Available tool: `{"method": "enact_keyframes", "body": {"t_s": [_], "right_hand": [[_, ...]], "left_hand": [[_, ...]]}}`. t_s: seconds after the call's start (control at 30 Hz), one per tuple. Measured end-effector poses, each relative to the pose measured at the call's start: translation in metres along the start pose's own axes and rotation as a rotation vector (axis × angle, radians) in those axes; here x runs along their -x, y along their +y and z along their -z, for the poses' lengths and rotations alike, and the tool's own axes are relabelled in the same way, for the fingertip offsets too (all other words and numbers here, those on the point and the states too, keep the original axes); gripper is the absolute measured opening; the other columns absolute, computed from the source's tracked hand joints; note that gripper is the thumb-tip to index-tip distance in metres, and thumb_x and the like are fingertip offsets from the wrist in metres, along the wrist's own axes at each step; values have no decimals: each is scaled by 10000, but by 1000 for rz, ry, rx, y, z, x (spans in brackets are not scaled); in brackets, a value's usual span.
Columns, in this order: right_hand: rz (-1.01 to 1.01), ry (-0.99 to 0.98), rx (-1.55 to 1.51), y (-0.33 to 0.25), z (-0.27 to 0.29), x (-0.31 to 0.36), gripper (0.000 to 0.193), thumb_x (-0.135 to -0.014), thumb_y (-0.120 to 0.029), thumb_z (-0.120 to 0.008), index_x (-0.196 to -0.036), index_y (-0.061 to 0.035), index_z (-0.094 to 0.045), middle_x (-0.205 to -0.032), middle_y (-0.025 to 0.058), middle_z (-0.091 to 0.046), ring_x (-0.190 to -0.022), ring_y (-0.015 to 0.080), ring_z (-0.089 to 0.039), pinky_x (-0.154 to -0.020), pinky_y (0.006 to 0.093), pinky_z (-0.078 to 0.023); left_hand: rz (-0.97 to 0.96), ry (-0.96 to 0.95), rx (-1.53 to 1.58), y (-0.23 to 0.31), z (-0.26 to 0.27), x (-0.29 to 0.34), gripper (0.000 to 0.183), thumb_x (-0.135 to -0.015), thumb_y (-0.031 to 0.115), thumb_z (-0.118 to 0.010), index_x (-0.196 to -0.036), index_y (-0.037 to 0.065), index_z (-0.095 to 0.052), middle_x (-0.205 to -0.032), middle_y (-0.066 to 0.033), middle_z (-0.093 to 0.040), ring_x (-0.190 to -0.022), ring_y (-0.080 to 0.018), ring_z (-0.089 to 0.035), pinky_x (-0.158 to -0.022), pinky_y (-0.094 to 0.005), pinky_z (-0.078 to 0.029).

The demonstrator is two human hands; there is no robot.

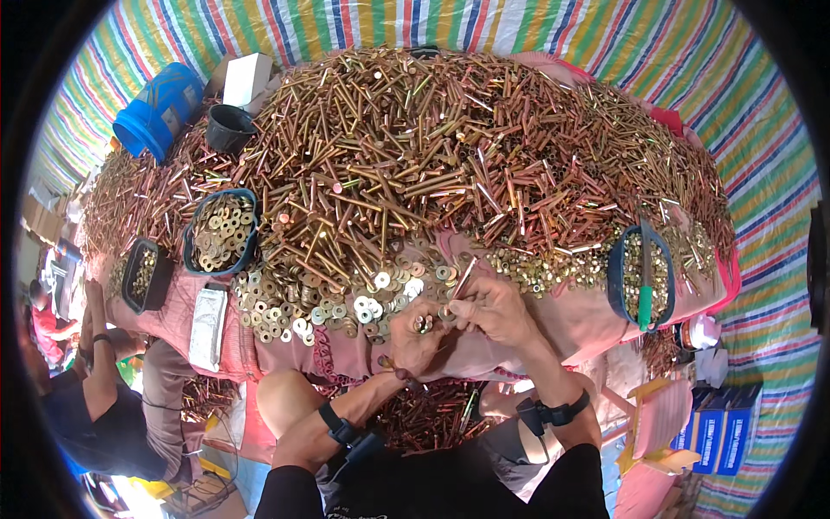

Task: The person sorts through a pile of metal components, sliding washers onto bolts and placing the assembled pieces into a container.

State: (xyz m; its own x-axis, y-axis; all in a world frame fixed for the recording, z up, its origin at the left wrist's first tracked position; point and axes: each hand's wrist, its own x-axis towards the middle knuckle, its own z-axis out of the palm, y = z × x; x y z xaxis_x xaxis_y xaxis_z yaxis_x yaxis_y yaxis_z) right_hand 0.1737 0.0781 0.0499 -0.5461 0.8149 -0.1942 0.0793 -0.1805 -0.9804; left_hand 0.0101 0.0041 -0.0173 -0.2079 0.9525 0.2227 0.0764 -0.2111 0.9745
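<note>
Striped plastic sheeting in green, yellow, red, blue and white [363, 22] hangs behind a dusty-pink cloth [577, 322], which carries a broad mound of coppery-gold metal bolts [389, 156]; flat round metal washers [285, 303] lie along its near edge, with small golden metal nuts [523, 278] further right. Near the middle of that edge, the right hand [499, 311] has thumb and fingers pinched on a slender, shiny metal bolt [465, 275], its free end rising toward the mound; just beside it, the left hand [413, 344] has its fingers curled round a small golden metal cluster [423, 323].

Good handling here probably calls for a light pinch low on the shank, so that it can be turned without slipping; the left fingers would do best to hold their cluster steady and close by; loose washers near the knuckles could easily be dragged along.

Whether the cluster is nuts or bolt ends is too small to tell; the left palm is hidden, as is the bolt's lower end behind the right fingers; a co-worker's arms [97, 368] at the left rim are bent by the lens, and what they handle cannot be made out.
</note>
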Motion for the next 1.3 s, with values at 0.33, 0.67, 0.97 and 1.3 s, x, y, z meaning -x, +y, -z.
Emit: {"method": "enact_keyframes", "body": {"t_s": [0.33,0.67,0.97,1.3], "right_hand": [[315,149,568,1,-6,9,265,-858,-176,-759,-978,41,-666,-846,134,-679,-698,185,-651,-614,316,-514],[362,70,780,40,-9,9,192,-794,-121,-724,-860,16,-607,-771,152,-592,-723,336,-633,-643,439,-491],[310,319,887,26,17,-9,151,-878,-163,-653,-909,-19,-684,-870,208,-649,-805,425,-635,-749,503,-512],[253,538,1173,25,43,-48,184,-888,-172,-630,-897,11,-650,-864,255,-647,-770,453,-650,-683,562,-487]], "left_hand": [[-80,26,-46,-3,2,-3,288,-801,-41,-765,-1080,8,-712,-995,-84,-702,-827,-166,-653,-728,-306,-527],[-50,14,-71,-1,6,13,291,-927,50,-671,-1216,24,-693,-1047,-130,-698,-967,-240,-659,-876,-344,-510],[-75,-12,-177,4,8,12,238,-921,-11,-662,-1155,4,-706,-985,-109,-704,-879,-186,-664,-801,-298,-529],[-78,26,-174,10,1,7,265,-893,1,-651,-1152,24,-701,-889,-124,-683,-778,-223,-674,-714,-308,-525]]}}
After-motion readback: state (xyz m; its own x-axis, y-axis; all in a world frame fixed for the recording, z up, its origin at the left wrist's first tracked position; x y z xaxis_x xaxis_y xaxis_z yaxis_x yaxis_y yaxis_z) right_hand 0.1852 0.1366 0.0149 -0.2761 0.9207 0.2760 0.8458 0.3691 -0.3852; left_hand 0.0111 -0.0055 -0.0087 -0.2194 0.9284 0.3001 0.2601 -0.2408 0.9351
